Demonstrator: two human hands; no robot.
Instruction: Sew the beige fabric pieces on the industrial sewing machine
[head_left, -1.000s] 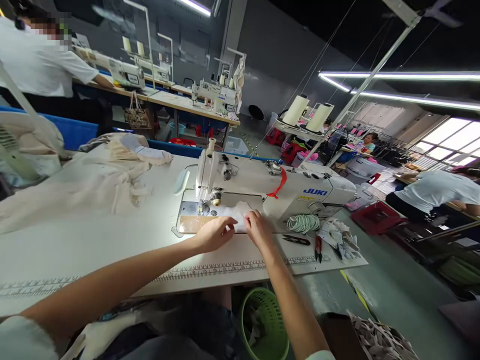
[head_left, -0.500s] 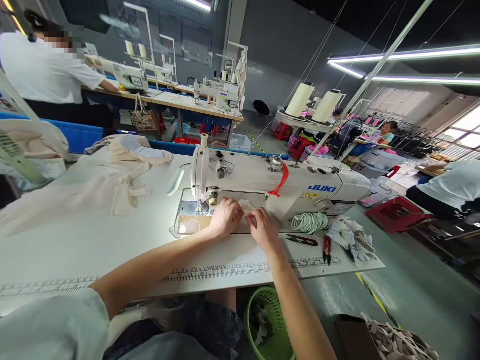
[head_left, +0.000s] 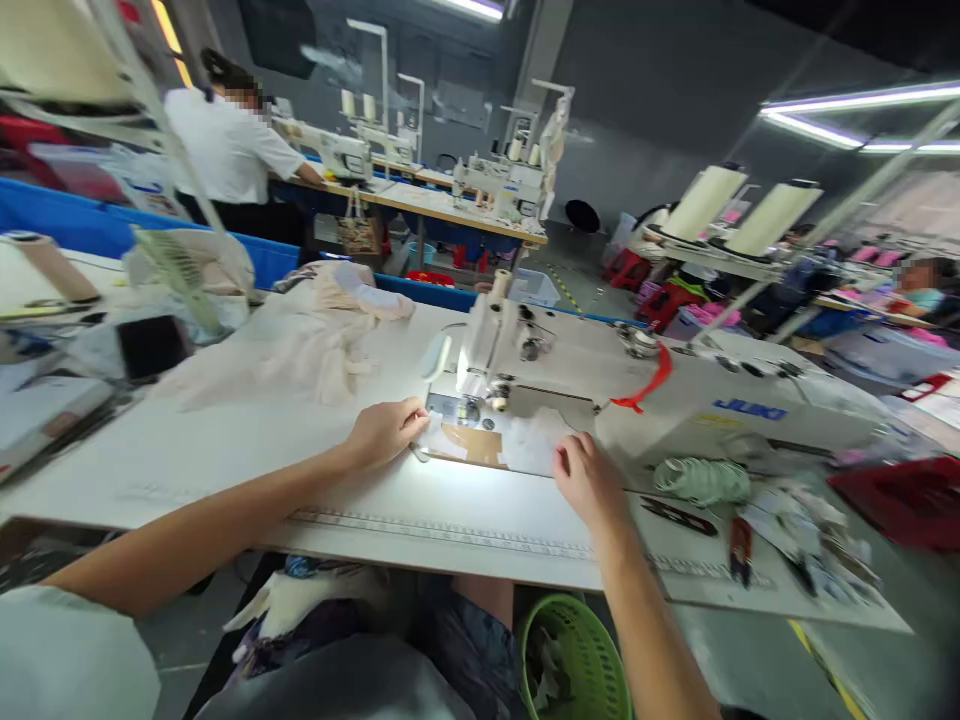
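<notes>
Motion blur beneath bright ceiling tubes (head_left: 862, 98)

Left sleeve (head_left: 75, 650): pale, loose | lower garment (head_left: 480, 650): dark, mottled | forearms (head_left: 262, 510): bare

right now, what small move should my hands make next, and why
Perhaps smooth the white cloth with your right hand: the cloth's far edge looks uneven, and that hand is nearest it, while your left hand is left of the sewing machine's needle end.
</notes>
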